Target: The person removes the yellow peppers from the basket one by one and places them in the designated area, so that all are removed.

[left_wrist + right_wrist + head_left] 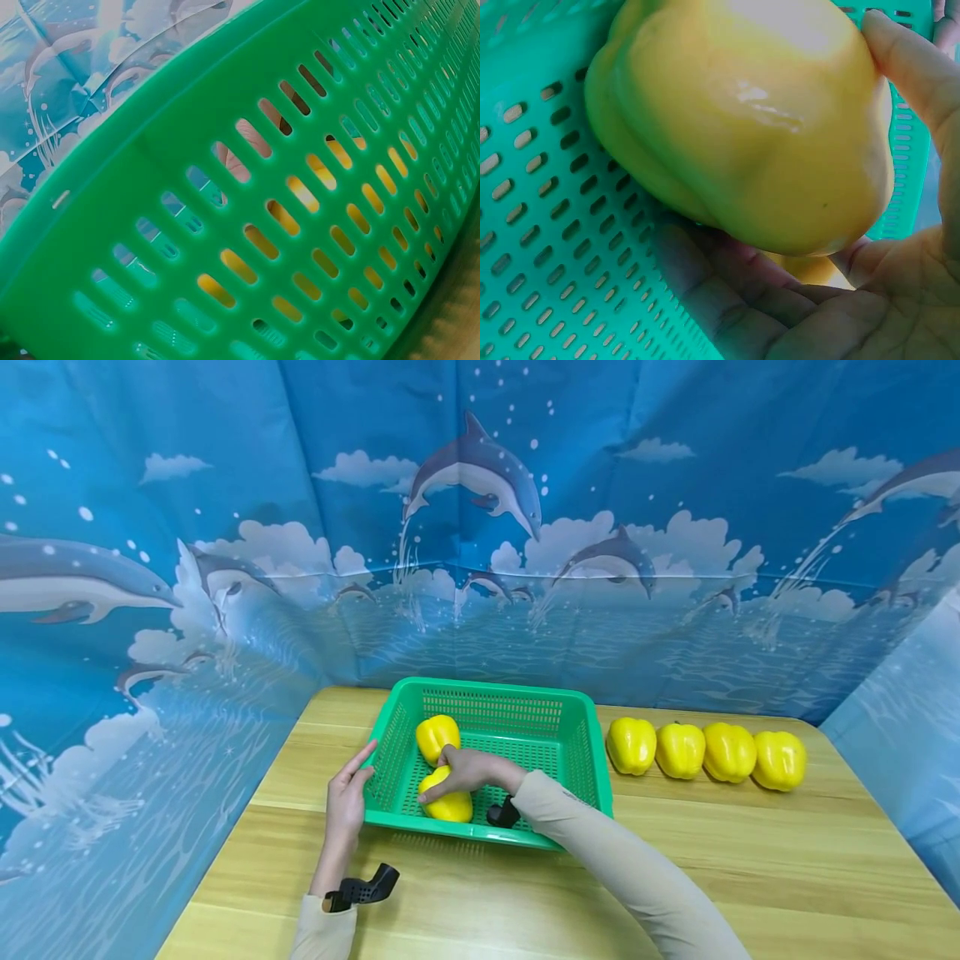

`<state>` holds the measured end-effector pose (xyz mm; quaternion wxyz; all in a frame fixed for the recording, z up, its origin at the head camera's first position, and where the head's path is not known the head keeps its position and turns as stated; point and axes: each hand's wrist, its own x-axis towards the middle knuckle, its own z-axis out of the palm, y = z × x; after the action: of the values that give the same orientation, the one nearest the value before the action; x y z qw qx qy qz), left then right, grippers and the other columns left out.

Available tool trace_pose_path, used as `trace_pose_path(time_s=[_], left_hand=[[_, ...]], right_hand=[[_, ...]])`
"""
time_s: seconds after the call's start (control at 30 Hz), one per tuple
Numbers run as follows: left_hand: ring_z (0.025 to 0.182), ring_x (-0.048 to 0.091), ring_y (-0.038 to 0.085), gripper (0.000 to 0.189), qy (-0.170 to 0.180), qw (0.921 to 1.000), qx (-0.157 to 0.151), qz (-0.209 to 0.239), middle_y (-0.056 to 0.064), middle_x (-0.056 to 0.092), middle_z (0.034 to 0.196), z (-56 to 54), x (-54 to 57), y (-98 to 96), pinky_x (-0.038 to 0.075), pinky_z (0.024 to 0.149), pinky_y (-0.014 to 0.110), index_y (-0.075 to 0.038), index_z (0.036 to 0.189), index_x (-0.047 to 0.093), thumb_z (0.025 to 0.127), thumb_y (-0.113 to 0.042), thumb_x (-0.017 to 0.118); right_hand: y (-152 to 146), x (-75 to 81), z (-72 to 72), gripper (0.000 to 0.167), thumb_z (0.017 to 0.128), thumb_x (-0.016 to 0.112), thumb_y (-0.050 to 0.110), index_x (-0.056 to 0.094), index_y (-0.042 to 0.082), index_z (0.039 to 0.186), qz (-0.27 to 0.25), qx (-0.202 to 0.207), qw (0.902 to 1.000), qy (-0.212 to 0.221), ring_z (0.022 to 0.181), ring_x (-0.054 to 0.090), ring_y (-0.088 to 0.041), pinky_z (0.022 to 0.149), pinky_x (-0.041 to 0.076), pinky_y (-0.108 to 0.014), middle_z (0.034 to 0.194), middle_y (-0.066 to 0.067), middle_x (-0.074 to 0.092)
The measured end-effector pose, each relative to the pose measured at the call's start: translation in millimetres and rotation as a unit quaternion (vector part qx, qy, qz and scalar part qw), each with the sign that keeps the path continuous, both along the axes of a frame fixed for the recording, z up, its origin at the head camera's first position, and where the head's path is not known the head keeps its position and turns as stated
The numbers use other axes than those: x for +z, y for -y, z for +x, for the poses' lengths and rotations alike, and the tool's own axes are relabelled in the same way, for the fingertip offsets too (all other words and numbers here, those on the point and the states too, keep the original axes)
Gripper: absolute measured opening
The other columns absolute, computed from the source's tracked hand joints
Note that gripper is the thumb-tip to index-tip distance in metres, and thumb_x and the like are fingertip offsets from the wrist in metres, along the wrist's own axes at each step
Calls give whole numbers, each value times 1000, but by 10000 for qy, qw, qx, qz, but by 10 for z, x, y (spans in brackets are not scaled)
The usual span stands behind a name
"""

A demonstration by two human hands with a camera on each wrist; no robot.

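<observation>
My right hand (468, 770) is inside the green plastic basket (491, 685), holding a yellow bell pepper (450, 810) near the front left corner. In the right wrist view, the thumb and fingers grip that bell pepper (742, 127) from two sides, close to the perforated wall. Another yellow bell pepper (437, 737) lies just behind it in the basket. My left hand (346, 797) rests against the basket's left side, its fingers fairly straight along the rim. Through the slots of the basket wall (112, 210), the left wrist view shows patches of yellow.
Several yellow bell peppers (680, 750) stand in a row on the wooden table (712, 835), right of the basket. A blue dolphin-print curtain (450, 635) hangs behind the table. A black wrist device (367, 887) sits on the left forearm.
</observation>
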<state>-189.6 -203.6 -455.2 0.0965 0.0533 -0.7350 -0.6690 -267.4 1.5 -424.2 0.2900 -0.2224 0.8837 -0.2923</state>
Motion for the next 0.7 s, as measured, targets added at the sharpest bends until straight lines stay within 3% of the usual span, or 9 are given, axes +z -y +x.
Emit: trace_pose_path(time_s=[0.13, 0.17, 0.23, 0.33, 0.43, 0.5, 0.57, 0.63, 0.7], left_hand=[[50, 30, 16, 39, -28, 10000, 62, -16, 1, 41, 145, -22, -40, 3, 34, 64, 34, -18, 138, 53, 101, -12, 42], [58, 40, 17, 39, -42, 10000, 65, -14, 1, 41, 145, -25, -45, 3, 36, 69, 35, -18, 138, 53, 101, -11, 42], [88, 53, 21, 39, -100, 9999, 31, 27, 2, 41, 145, -29, -48, 3, 36, 85, 39, -15, 138, 52, 101, -10, 41], [127, 38, 25, 40, -167, 9998, -24, 87, 4, 39, 146, -29, -39, -1, 26, 99, 43, -13, 138, 51, 101, -9, 40], [112, 47, 25, 39, -178, 9998, 15, 65, 4, 40, 146, -20, -31, -7, 29, 94, 41, -14, 138, 52, 101, -9, 41], [82, 48, 21, 39, -160, 9998, 79, 28, 3, 41, 145, -13, -26, -11, 32, 84, 38, -15, 137, 53, 101, -9, 42], [61, 38, 17, 39, -145, 9998, 127, 9, 3, 42, 144, -8, -26, -12, 33, 75, 36, -16, 137, 54, 100, -9, 43], [61, 40, 8, 39, -134, 9998, 111, 5, 3, 41, 145, -5, -23, -11, 33, 73, 36, -17, 137, 53, 101, -10, 42], [56, 35, 10, 39, -144, 9999, 69, 15, 4, 41, 146, -8, -27, -9, 33, 74, 36, -16, 138, 53, 101, -10, 42]], right_hand=[[-25, -2, -9, 55, 77, 74, 49, 46, 11, 107, -170, -14, 9999, 22, 78, 54, -19, 66, 46, -31, 92, -7, 54], [-31, -2, -12, 55, 78, 74, 48, 46, 12, 107, -221, -24, 9997, 45, 78, 54, -18, 66, 46, -31, 93, -7, 54], [-45, -5, -15, 55, 78, 74, 48, 46, 11, 109, -341, -70, 9994, 71, 77, 55, -18, 66, 47, -32, 94, -7, 55], [-65, -3, -18, 55, 78, 73, 47, 46, 11, 109, -539, -152, 9984, 97, 77, 56, -17, 68, 49, -33, 95, -6, 56], [-83, 18, -12, 56, 78, 74, 47, 45, 10, 109, -765, -227, 9967, 127, 76, 57, -16, 71, 50, -35, 95, -7, 57], [-93, 44, -7, 57, 77, 74, 46, 45, 10, 110, -913, -263, 9953, 165, 76, 58, -17, 72, 50, -37, 96, -7, 57], [-103, 70, -2, 59, 77, 75, 46, 44, 9, 111, -1042, -282, 9940, 201, 76, 59, -17, 73, 51, -39, 96, -8, 57], [-115, 95, 0, 60, 77, 75, 45, 44, 9, 113, -1130, -292, 9929, 209, 75, 60, -18, 74, 51, -40, 96, -8, 57], [-131, 121, 1, 62, 77, 74, 46, 43, 9, 115, -1177, -304, 9924, 190, 75, 61, -19, 75, 51, -41, 95, -8, 58]])
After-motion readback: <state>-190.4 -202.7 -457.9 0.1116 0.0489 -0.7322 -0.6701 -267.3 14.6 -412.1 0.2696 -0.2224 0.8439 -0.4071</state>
